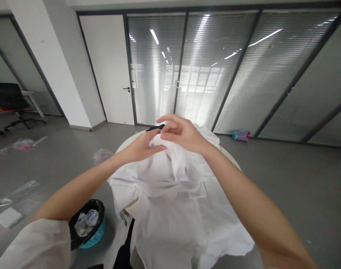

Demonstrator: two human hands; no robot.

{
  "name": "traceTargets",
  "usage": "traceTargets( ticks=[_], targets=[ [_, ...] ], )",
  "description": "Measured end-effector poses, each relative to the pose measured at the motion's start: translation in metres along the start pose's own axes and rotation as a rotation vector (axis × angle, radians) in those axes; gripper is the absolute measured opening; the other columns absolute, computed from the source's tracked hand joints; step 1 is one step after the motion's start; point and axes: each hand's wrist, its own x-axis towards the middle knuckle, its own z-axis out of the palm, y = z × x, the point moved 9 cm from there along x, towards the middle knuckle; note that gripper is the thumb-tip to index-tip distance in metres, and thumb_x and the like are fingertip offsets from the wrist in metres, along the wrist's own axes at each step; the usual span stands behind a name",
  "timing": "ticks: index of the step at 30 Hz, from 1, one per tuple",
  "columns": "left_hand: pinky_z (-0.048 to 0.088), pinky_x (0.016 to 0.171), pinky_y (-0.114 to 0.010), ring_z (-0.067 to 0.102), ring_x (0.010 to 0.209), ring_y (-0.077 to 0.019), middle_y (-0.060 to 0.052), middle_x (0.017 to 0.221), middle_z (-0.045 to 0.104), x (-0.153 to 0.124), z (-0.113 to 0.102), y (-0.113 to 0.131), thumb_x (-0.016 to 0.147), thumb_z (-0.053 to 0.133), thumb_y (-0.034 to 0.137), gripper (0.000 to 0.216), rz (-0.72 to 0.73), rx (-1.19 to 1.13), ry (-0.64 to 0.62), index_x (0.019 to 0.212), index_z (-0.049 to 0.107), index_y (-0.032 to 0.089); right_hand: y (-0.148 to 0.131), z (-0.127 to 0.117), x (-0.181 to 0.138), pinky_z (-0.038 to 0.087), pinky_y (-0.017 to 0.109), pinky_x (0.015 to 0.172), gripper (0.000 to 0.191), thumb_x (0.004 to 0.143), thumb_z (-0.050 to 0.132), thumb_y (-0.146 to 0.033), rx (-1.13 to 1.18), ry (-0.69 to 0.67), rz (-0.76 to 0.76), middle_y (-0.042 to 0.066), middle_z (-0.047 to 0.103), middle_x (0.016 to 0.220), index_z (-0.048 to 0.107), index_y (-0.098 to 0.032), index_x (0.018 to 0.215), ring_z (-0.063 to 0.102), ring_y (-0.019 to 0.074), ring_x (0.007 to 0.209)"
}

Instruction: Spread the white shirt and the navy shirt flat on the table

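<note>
A white shirt (176, 201) is spread over a small round white table (122, 144) and hangs down toward me. Its upper part is bunched and lifted between my hands. My left hand (141, 147) pinches the white fabric at the top of the bunch, fingers closed on it. Close beside it, my right hand (181, 134) grips the same bunch from the right, thumb and fingers curled on the cloth with the index finger raised. A dark item (155, 128) peeks out behind my hands on the table's far side.
A blue bin with a black liner (88, 228) stands on the floor at the table's left. Clear plastic bags (16, 198) lie on the grey floor to the left. A black office chair (10, 101) is far left. Glass walls and a white door (111, 71) are behind.
</note>
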Motion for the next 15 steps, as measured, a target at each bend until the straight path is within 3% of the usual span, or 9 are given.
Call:
traceTargets(
  ticks=[4,6,8,11,15],
  targets=[
    [0.045,0.057,-0.029,0.061,0.068,-0.0195,-0.003,0.075,0.067,-0.024,-0.059,-0.055,0.083,0.065,0.052,0.035,-0.218,-0.111,0.33,0.08,0.065,0.017,0.042,-0.022,-0.03,0.051,0.034,0.08,0.044,0.081,0.073,-0.045,0.113,-0.016,0.058,0.004,0.066,0.104,0.061,-0.026,0.118,0.064,0.0175,0.091],
    [0.043,0.054,-0.029,0.058,0.064,-0.0182,-0.003,0.072,0.066,-0.043,-0.083,-0.088,0.081,0.066,0.055,0.038,-0.342,-0.231,0.498,0.08,0.064,0.017,0.079,-0.013,-0.053,0.053,0.036,0.08,0.045,0.076,0.076,-0.045,0.048,-0.118,0.187,0.006,0.066,0.108,0.064,-0.024,0.113,0.065,0.0202,0.094],
    [0.045,0.057,-0.03,0.059,0.066,-0.0184,-0.003,0.074,0.067,-0.056,-0.091,-0.112,0.08,0.067,0.056,0.039,-0.431,-0.348,0.579,0.083,0.064,0.018,0.108,0.007,-0.069,0.052,0.039,0.086,0.048,0.074,0.078,-0.044,-0.035,-0.182,0.261,0.008,0.064,0.117,0.065,-0.024,0.115,0.063,0.0231,0.103],
    [0.049,0.061,-0.032,0.063,0.071,-0.0207,-0.003,0.076,0.068,-0.062,-0.09,-0.129,0.077,0.07,0.056,0.038,-0.491,-0.431,0.621,0.084,0.064,0.02,0.13,0.047,-0.073,0.049,0.04,0.092,0.054,0.078,0.074,-0.042,-0.068,-0.199,0.255,0.009,0.06,0.127,0.061,-0.025,0.128,0.06,0.0226,0.109],
    [0.051,0.059,-0.033,0.068,0.08,-0.0256,-0.003,0.079,0.071,-0.063,-0.084,-0.125,0.069,0.075,0.059,0.04,-0.515,-0.462,0.604,0.083,0.065,0.023,0.14,0.08,-0.052,0.05,0.033,0.078,0.054,0.081,0.07,-0.039,-0.089,-0.129,0.212,0.009,0.063,0.113,0.059,-0.022,0.131,0.061,0.0169,0.083]
  ],
)
